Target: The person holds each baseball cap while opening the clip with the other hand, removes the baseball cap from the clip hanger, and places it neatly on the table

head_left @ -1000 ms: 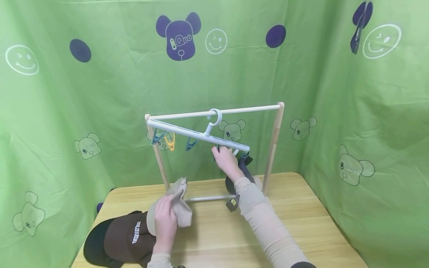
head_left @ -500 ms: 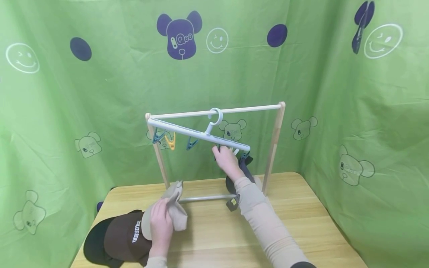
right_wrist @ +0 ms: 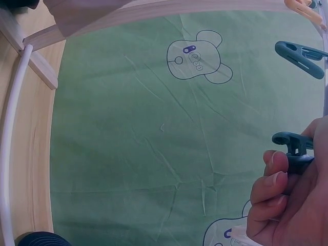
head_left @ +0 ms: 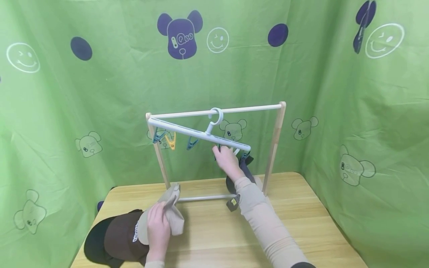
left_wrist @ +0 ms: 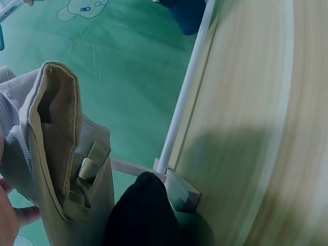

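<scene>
My left hand grips a beige cap just above the table's left half. In the left wrist view, the cap's open underside and back strap face the camera. At a pale blue hanger, my right hand pinches a dark teal clip below the bar. The right wrist view has that clip between thumb and fingers, with a second teal clip hanging apart from it. A navy cap hangs from the hanger's lower right end, partly hidden behind my right forearm.
A wooden rack carries the tilted hanger on its top rail. More clips, including a yellow one, hang on the hanger's left side. A brown cap with a black brim lies at the table's left. Green curtain surrounds the table.
My left hand has drifted left and slightly down with the beige cap, nearer the brown cap and partly covering its lettering. The right hand keeps its place at the clip.
</scene>
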Motion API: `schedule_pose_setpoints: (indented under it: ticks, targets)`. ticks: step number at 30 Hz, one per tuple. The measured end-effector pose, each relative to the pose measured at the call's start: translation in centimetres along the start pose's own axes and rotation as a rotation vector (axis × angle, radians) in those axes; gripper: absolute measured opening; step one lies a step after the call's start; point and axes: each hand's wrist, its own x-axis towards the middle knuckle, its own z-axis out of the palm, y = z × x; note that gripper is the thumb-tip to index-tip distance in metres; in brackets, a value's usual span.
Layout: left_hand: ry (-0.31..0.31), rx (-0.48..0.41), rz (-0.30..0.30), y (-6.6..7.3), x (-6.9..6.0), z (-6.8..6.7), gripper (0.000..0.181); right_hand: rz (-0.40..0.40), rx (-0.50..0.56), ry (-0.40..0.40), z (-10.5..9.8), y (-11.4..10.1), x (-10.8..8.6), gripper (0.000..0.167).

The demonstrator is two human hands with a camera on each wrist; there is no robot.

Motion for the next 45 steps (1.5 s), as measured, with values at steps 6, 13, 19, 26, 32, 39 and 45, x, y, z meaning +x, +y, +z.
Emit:
schedule_pose_setpoints:
  ticks: [6,13,19,26,32,39,45]
  targets:
    - [0.031,0.018,0.017,-0.1,-0.2,-0.3,0.027,-0.012,-0.032,0.024,0.1,0.2,0.1,0.050]
    - [0.011,0.016,0.000,-0.3,-0.6,-0.2,0.026,-0.005,-0.018,0.011,0.2,0.2,0.1,0.050]
    - [-0.015,0.027,0.023,-0.5,-1.1,0.1,0.025,-0.002,-0.013,0.021,0.1,0.2,0.1,0.051]
    - [-0.020,0.040,0.030,-0.4,-2.1,0.6,0.025,-0.006,-0.007,0.011,0.1,0.2,0.0,0.051]
    - [-0.029,0.025,0.042,-0.4,-2.6,0.9,0.024,-0.008,-0.005,-0.002,0.0,0.1,0.0,0.051]
    - [-0.051,0.026,0.040,-0.8,-3.2,1.2,0.026,-0.004,-0.004,-0.001,-0.1,0.2,0.0,0.052]
    - [-0.084,0.039,0.016,-0.8,-3.9,1.6,0.026,-0.006,-0.014,0.008,-0.1,0.2,0.0,0.051]
